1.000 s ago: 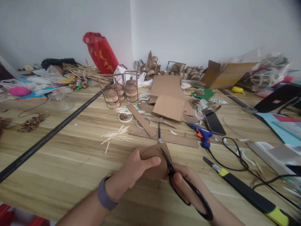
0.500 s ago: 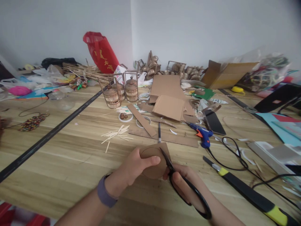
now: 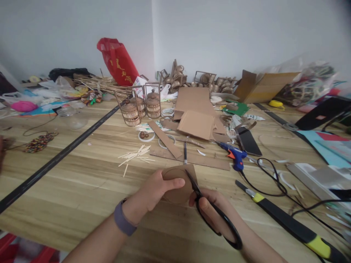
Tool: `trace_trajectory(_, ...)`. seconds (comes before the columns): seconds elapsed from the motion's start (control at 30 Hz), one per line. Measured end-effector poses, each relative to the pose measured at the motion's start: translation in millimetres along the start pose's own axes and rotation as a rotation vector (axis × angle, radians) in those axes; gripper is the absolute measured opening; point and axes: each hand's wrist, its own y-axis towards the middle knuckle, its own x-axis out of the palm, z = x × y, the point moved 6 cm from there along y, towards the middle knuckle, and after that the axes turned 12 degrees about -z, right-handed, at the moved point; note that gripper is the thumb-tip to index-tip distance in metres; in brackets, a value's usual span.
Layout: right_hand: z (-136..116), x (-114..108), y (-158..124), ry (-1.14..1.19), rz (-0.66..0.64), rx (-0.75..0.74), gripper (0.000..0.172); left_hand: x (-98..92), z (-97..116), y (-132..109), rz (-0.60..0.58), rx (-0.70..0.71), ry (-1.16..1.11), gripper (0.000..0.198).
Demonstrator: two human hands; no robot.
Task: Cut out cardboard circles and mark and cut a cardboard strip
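My left hand (image 3: 156,189) grips a piece of brown cardboard (image 3: 179,191), thumb on top and the other fingers hidden beneath. A curved pencil-like line is drawn on the cardboard. In my right hand (image 3: 214,210) are black-handled scissors (image 3: 197,191), their handle loops around my fingers. The blades lie at the right part of the cardboard, pointing up and left toward the drawn curve. Just beyond the cardboard's far edge lies a dark pen (image 3: 185,152).
A blue glue gun (image 3: 235,156) with a black cable and a yellow-black utility knife (image 3: 285,215) lie at right. Thin wooden sticks (image 3: 134,155) are scattered left of centre. Small bamboo baskets (image 3: 130,113), cardboard sheets (image 3: 196,124) and a phone (image 3: 249,140) stand or lie farther back.
Both hands, with the cardboard and the scissors, have shifted very slightly up and left in view. The grips look the same.
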Motion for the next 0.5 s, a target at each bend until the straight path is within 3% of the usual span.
trace_trajectory(0.2, -3.4, -3.5, 0.2, -0.106, 0.073, -0.032, 0.077, 4.9, -5.5, 0.5, 0.093, 0.039, -0.242, 0.052)
trace_trajectory(0.5, -3.6, -1.9, 2.1, -0.161, 0.073, -0.041, 0.081, 1.7, -8.7, -3.4, 0.271, 0.047, -0.192, 0.057)
